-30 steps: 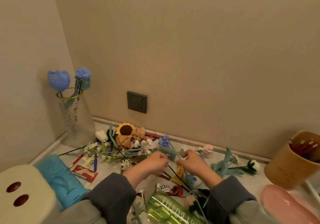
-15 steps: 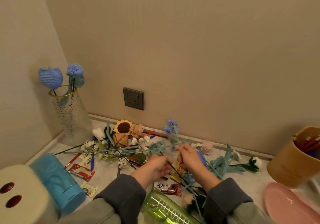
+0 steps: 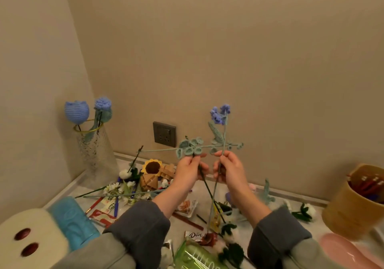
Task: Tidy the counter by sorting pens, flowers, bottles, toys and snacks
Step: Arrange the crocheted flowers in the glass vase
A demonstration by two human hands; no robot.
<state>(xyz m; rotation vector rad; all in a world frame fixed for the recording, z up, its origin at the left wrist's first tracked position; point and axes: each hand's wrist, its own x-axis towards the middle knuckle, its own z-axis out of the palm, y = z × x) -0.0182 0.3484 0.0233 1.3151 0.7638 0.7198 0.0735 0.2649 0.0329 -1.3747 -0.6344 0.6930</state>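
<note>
Both hands (image 3: 191,171) have lifted flower stems (image 3: 222,144) above cluttered counter (image 3: 68,187).

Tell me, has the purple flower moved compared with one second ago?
Yes. The purple flower has gone up: it lay on the counter below the wall socket, and the right hand holds it higher than the socket.

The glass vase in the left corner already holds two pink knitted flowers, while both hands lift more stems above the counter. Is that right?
Not quite: the head view shows the two knitted flowers in the glass vase are blue, not pink. The rest stands: the vase sits in the left corner, and the left hand and right hand each hold stems raised above the counter.
</note>
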